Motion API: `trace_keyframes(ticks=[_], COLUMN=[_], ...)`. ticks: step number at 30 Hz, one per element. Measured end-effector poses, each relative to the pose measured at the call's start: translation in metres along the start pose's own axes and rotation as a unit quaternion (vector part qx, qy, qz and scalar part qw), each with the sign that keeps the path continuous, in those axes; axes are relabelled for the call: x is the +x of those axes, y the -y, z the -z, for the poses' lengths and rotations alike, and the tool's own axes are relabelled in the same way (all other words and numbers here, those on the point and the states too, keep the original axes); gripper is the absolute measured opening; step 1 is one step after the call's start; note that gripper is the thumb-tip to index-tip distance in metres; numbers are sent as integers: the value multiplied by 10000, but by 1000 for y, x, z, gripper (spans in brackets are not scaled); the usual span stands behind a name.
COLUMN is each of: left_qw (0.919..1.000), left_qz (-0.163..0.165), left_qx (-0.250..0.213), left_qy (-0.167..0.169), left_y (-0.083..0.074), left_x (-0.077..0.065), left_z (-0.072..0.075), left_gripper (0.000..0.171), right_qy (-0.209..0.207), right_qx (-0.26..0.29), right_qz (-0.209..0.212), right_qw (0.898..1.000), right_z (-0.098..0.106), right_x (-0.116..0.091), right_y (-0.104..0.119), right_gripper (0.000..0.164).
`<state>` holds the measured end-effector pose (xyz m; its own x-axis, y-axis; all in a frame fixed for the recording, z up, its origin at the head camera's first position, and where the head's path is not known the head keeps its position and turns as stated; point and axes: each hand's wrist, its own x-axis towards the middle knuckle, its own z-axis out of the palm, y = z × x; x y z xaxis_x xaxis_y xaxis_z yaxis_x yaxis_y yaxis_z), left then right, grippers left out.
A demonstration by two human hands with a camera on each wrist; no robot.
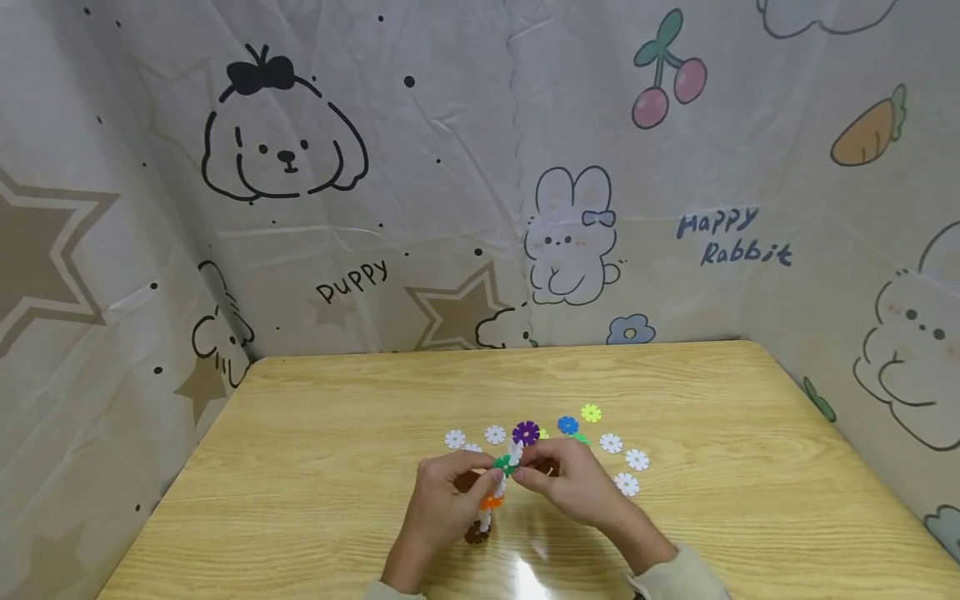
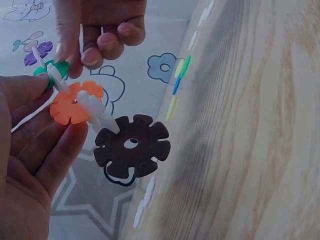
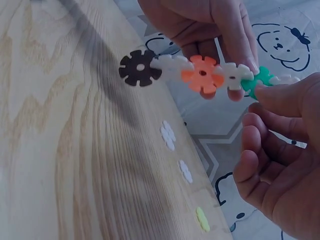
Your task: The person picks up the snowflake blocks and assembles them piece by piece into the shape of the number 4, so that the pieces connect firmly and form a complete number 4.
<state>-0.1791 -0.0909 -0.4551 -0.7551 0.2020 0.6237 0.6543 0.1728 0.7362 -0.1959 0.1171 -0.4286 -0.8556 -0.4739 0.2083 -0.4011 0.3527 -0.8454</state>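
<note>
A chain of notched plastic snowflake discs runs between the two hands above the table. From its near end come a brown disc (image 2: 150,155), a white one, an orange disc (image 2: 70,107), another white, a green disc (image 3: 256,86), a white and a purple disc (image 1: 526,433). My left hand (image 1: 448,496) pinches the chain at the green disc between thumb and fingers, its other fingers behind the orange part. My right hand (image 1: 576,485) pinches right beside it, at the green disc and the white one beyond. Fingertips partly cover the green disc.
Loose discs lie flat on the wooden table (image 1: 322,467) beyond the hands: white discs (image 1: 455,439) to the left, a blue disc (image 1: 567,425) and a yellow disc (image 1: 591,413) behind, more white discs (image 1: 637,459) to the right. A printed curtain (image 1: 450,192) hangs behind the table's far edge.
</note>
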Motion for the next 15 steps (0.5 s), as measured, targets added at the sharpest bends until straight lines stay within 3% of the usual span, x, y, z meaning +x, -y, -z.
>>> trace_keyframes(ticks=[11, 15], left_qw=[9999, 9998], left_qz=[17, 151], left_qx=[-131, 40], left_qy=[18, 130], left_y=[-3, -1], left_x=[1, 0], left_z=[-4, -2], left_gripper=[10, 10], right_qy=[-60, -104], right_qx=[97, -2], right_qz=[-35, -75], right_qw=[9999, 9999], right_z=[2, 6], right_x=[0, -1], right_y=[6, 10], right_gripper=[9, 9])
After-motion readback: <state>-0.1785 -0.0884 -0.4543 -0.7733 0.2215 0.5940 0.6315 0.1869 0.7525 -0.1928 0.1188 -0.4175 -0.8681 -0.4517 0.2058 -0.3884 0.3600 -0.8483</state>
